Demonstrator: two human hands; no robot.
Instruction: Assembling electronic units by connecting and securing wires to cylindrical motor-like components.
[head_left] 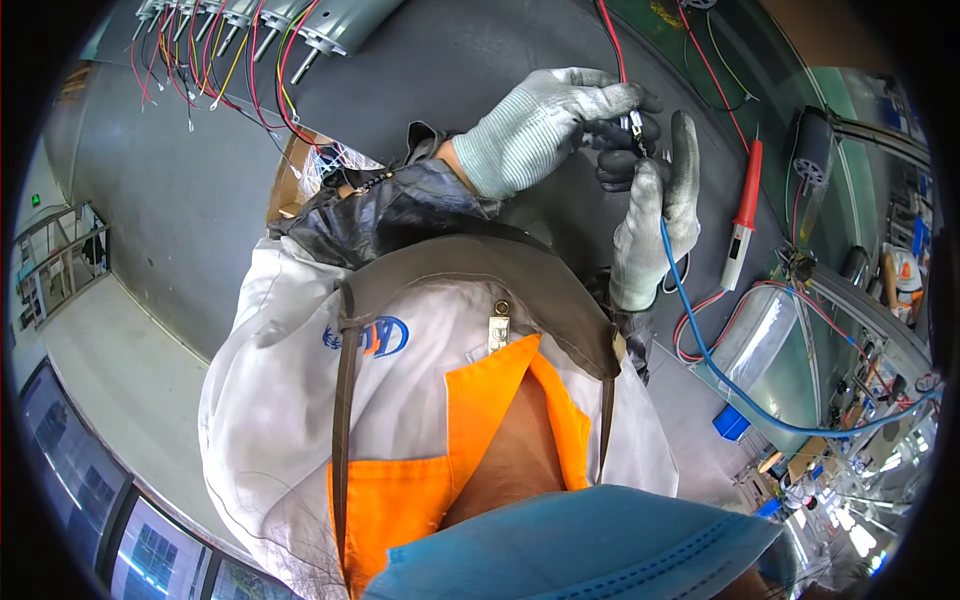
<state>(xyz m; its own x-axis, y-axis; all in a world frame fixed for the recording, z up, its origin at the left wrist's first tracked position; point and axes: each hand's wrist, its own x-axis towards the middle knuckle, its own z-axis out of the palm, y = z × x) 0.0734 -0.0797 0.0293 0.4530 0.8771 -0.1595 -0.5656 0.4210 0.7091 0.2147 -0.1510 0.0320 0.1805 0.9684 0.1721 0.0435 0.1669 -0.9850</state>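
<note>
Metal clip (634, 124) pinched by left hand (545, 125) grip; right hand (655, 215) upright, grasping blue wire (700, 340).

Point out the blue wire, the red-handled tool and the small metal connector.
blue wire (700, 340), head view, mid-length.
red-handled tool (748, 195), head view, red grip.
metal connector (634, 124), head view, between gloved fingertips.

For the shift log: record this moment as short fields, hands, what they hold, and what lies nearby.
left hand: grey knit glove, pinching a small metal connector
right hand: grey glove, on the same connector
wires: red wire above, blue cable trailing right
nearby: red-and-white probe on the dark bench; row of grey motors at top
</note>
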